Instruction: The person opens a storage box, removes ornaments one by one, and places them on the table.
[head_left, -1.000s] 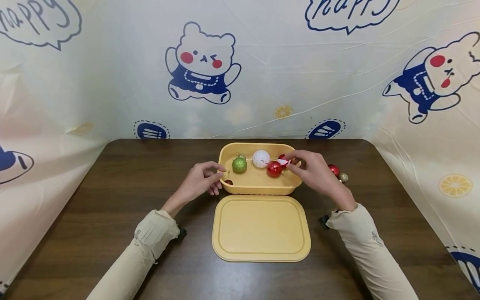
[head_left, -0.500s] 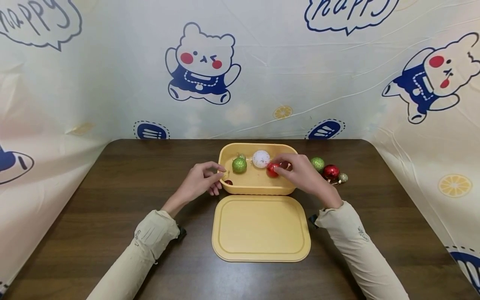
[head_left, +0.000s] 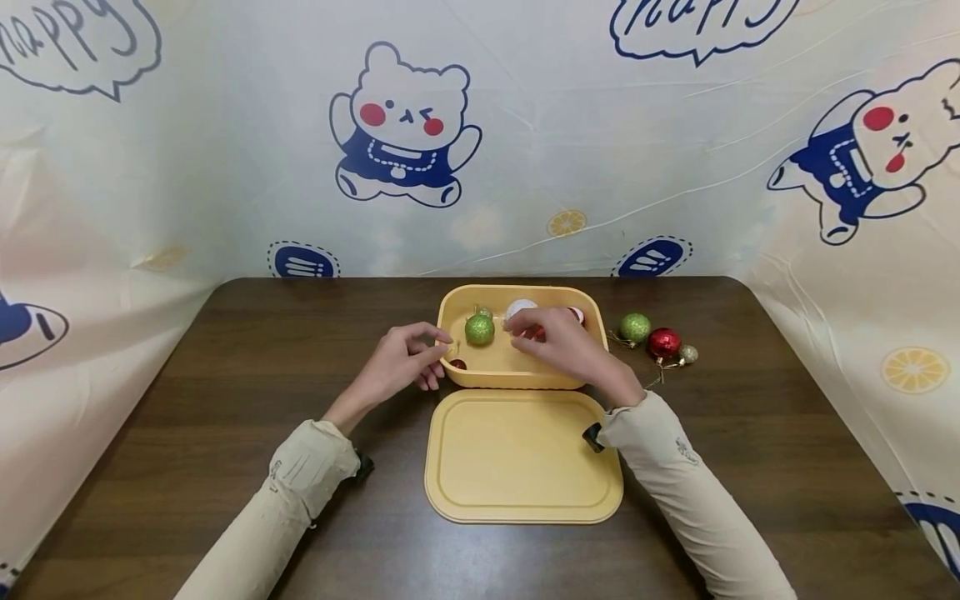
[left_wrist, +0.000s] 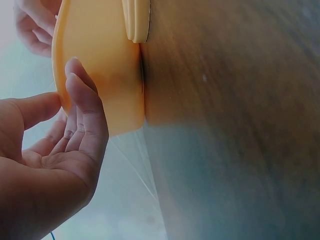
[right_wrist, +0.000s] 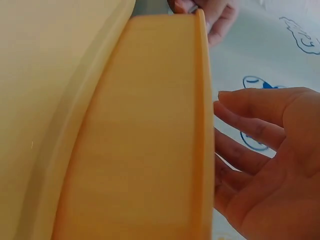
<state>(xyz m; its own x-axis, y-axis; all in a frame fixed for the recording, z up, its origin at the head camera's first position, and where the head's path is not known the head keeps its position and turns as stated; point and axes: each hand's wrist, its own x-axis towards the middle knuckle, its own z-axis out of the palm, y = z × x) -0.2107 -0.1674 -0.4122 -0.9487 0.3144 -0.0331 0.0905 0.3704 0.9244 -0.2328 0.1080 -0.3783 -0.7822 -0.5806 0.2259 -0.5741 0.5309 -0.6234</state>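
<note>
My left hand (head_left: pixel 405 357) pinches the left rim of a yellow plastic box (head_left: pixel 517 381); the left wrist view shows the thumb against the rim and curled fingers beside the wall. Over the box's inside is my right hand (head_left: pixel 558 337), thumb and fingers apart, with nothing seen between them. Left of it lie a green glitter Christmas ball (head_left: pixel 479 330), a smaller pale-green ball (head_left: pixel 484 313) and a small dark red bauble (head_left: pixel 458 364). Behind the right hand, a white ball (head_left: pixel 521 307), a red ball (head_left: pixel 539 333) and a red-and-white ornament (head_left: pixel 577 315) are partly hidden.
The box's yellow lid (head_left: pixel 525 458) lies flat in front of it. On the table right of the box are a green glitter ball (head_left: pixel 635 327), a shiny red ball (head_left: pixel 664 342) and a small gold ball (head_left: pixel 688 354). A printed cloth (head_left: pixel 510 167) hangs behind the brown table (head_left: pixel 225 433).
My right hand has let go of the red-and-white ornament at the box's right end, then moved left past the red ball toward the green one. The left hand stays on the rim.
</note>
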